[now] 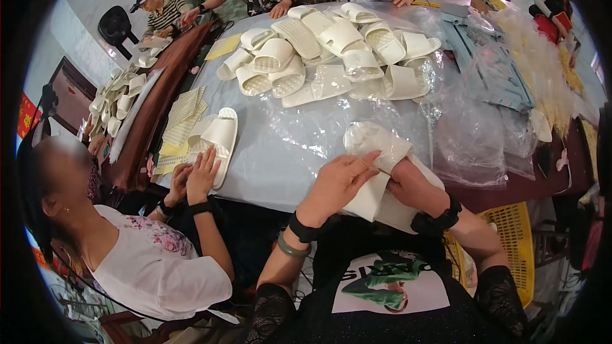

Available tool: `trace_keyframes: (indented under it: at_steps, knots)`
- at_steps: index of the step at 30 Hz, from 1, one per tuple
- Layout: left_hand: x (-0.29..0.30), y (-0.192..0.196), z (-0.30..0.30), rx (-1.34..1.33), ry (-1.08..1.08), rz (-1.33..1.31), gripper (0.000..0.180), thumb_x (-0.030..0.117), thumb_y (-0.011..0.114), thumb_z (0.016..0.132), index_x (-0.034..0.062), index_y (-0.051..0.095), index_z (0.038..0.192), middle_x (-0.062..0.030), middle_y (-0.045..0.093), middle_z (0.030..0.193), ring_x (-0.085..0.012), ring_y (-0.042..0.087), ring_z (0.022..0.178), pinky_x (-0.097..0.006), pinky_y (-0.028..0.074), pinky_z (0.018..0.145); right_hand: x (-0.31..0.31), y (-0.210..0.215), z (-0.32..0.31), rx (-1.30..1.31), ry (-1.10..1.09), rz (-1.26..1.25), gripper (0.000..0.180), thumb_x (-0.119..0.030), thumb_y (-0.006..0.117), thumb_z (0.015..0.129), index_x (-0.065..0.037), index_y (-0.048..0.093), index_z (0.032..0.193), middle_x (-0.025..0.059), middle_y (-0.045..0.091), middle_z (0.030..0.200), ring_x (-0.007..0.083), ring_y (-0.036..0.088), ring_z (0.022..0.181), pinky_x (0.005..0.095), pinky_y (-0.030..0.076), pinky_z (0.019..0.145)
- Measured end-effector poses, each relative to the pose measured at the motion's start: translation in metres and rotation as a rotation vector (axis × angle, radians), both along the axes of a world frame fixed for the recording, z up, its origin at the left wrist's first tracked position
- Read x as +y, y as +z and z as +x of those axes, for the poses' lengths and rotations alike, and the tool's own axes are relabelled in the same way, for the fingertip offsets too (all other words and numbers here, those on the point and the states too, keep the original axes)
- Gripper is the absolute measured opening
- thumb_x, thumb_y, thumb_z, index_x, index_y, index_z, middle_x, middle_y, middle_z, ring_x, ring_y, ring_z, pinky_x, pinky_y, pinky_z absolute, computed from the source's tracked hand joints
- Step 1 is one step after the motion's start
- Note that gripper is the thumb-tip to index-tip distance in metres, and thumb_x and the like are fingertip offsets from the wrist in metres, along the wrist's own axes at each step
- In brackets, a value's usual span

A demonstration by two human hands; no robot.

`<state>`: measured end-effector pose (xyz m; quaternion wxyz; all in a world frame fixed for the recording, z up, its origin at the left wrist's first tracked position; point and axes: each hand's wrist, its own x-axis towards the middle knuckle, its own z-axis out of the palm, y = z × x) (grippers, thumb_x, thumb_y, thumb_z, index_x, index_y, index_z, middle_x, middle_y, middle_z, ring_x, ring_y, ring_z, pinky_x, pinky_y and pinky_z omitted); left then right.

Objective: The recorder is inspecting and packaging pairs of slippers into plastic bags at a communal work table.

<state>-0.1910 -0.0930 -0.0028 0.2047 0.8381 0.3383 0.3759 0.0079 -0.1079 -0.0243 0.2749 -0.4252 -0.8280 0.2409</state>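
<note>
In front of me, at the table's near edge, lies a pair of white slippers (364, 135), toes pointing away. My left hand (342, 181) is closed, thumb and fingers pinched together at the strap of the left slipper. My right hand (417, 186) is closed around the strap area of the right slipper, its fingertips partly hidden by the strap. Clear plastic film lies just beyond the pair. Both my wrists carry black bands, and a green bangle (293, 246) sits on my left forearm.
A heap of white slippers (331, 41) covers the table's far middle. Clear plastic bags (468, 146) lie at right, near a yellow crate (515, 248) below the edge. A co-worker's hands (194, 178) are by another slipper pair (220, 137) at left, near yellow sticker sheets (185, 114). More people work beyond.
</note>
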Motion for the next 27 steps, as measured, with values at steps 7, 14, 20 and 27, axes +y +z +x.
trace_keyframes:
  at_steps: [7, 14, 20, 27]
  knots:
    - [0.002, 0.003, -0.007, 0.035, -0.063, 0.088, 0.036, 0.013, 0.067, 0.082, 0.0131, 0.063, 0.117, -0.0089, 0.061, 0.076, -0.0251, 0.058, 0.070, -0.032, 0.046, 0.068, 0.014, -0.019, -0.006, 0.091, -0.168, 0.194, 0.042, -0.005, 0.059, 0.075, -0.002, 0.057, 0.116, 0.0221, 0.055, 0.117, 0.0403, 0.049, 0.111, 0.0467, 0.035, 0.099]
    - [-0.019, 0.036, 0.015, 0.273, 0.212, 0.293, 0.039, 0.013, 0.065, 0.081, 0.0186, 0.062, 0.119, -0.0116, 0.053, 0.129, -0.0286, 0.043, 0.123, -0.046, 0.025, 0.101, 0.027, -0.015, -0.027, 0.466, -0.136, 0.172, 0.039, -0.012, 0.063, 0.077, -0.003, 0.058, 0.115, 0.0181, 0.056, 0.120, 0.0381, 0.046, 0.115, 0.0473, 0.034, 0.100]
    - [-0.018, 0.016, 0.015, 0.257, -0.186, 0.119, 0.045, 0.013, 0.063, 0.083, 0.0203, 0.057, 0.126, -0.0065, 0.038, 0.146, -0.0318, 0.018, 0.142, -0.055, 0.003, 0.108, 0.020, -0.026, -0.023, 0.328, -0.143, 0.316, 0.037, -0.013, 0.063, 0.078, -0.002, 0.058, 0.113, 0.0185, 0.056, 0.118, 0.0382, 0.048, 0.113, 0.0472, 0.035, 0.099]
    - [-0.054, 0.004, 0.017, 0.210, -0.168, -0.129, 0.044, 0.009, 0.057, 0.088, 0.0187, 0.052, 0.132, -0.0046, 0.037, 0.147, -0.0314, 0.012, 0.143, -0.056, -0.004, 0.108, 0.039, -0.034, -0.015, 0.120, -0.212, 0.462, 0.035, -0.015, 0.062, 0.079, -0.001, 0.058, 0.111, 0.0191, 0.057, 0.116, 0.0384, 0.049, 0.111, 0.0470, 0.036, 0.097]
